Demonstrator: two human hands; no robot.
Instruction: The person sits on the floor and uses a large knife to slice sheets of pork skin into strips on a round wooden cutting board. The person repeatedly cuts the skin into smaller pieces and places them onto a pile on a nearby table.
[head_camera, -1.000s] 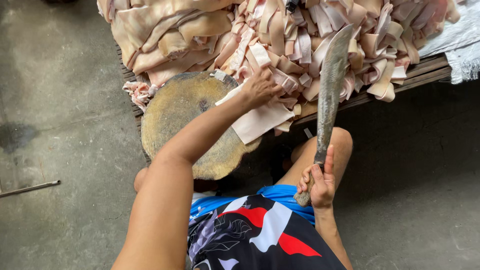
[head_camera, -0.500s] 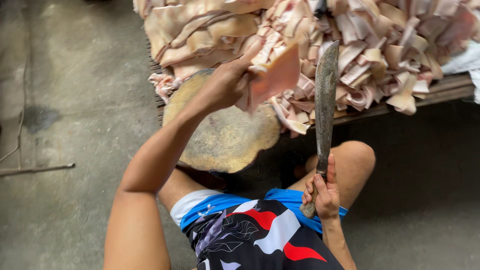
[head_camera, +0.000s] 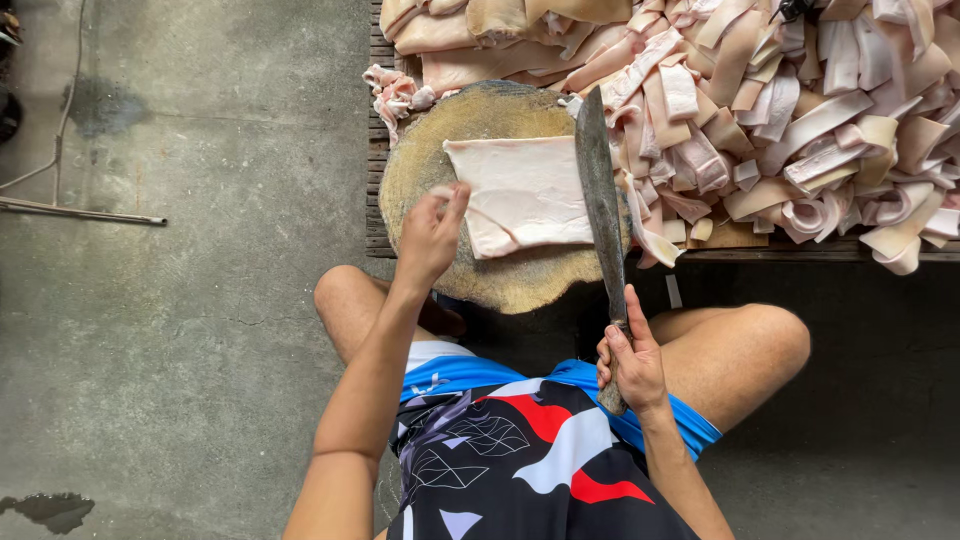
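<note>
A: Where is the slab (head_camera: 525, 190) shown?

B: Flat on the round block (head_camera: 480, 270); left hand (head_camera: 430, 235) is spread at its near-left edge.

A: How is handling judged?

B: Limp, greasy; best gripped by an edge. Right hand (head_camera: 630, 365) is clenched round the knife (head_camera: 600, 200).

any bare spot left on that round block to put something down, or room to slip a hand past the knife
Bare wood shows on the round block along its left rim beside the left hand, and on the near edge below the pale slab. The right side is crowded: the long knife in the right hand lies against the heap of cut strips.
</note>
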